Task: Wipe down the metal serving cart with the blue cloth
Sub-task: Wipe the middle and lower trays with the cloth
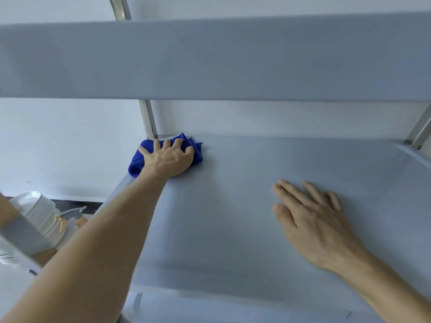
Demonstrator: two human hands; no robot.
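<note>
A blue cloth is pressed into the cart shelf's far corner by the left hand, fingers curled over it; the right hand is laid flat, open.

We have open shelf between our hands; the upper shelf caps headroom, and corner posts block the far corners.

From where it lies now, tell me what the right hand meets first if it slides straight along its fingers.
The right hand points up-left across bare shelf; the way looks free until the blue cloth under the left hand, though depth is uncertain.
</note>
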